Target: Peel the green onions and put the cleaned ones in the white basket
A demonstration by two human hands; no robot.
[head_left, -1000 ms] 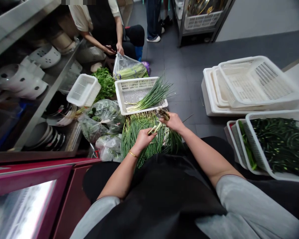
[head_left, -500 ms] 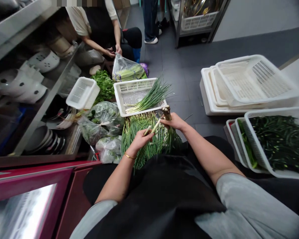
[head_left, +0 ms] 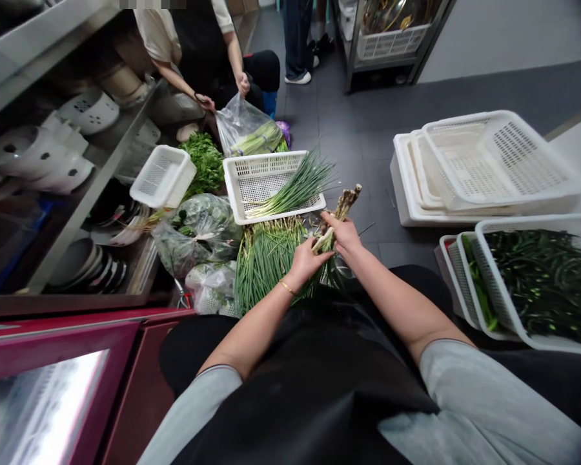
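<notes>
My right hand (head_left: pixel 346 234) is closed around a bunch of spring onions (head_left: pixel 345 205), whose brown, earthy root ends stick up past the fingers. Close against it, my left hand (head_left: pixel 310 261) grips pale spring onion stems by their white ends; the fingertips partly hide them. Below both hands lies a thick pile of spring onions (head_left: pixel 264 261), roots toward the far side. Just beyond the pile, a white perforated basket (head_left: pixel 266 166) holds a sheaf of cleaner spring onions (head_left: pixel 295 190) at its right side.
Bagged greens (head_left: pixel 198 226), leafy herbs (head_left: pixel 204 161) and a small white basket (head_left: pixel 159 177) lie left. A co-worker's hands (head_left: pixel 242 84) hold a clear bag (head_left: pixel 252 123) of green stalks. Stacked white baskets (head_left: pixel 494 161) and a basket of green peppers (head_left: pixel 542 278) stand right.
My left hand has moved right, up to my right hand. The bunch in my right hand now tilts up to the right. The co-worker's hands have spread apart on the bag's opening.
</notes>
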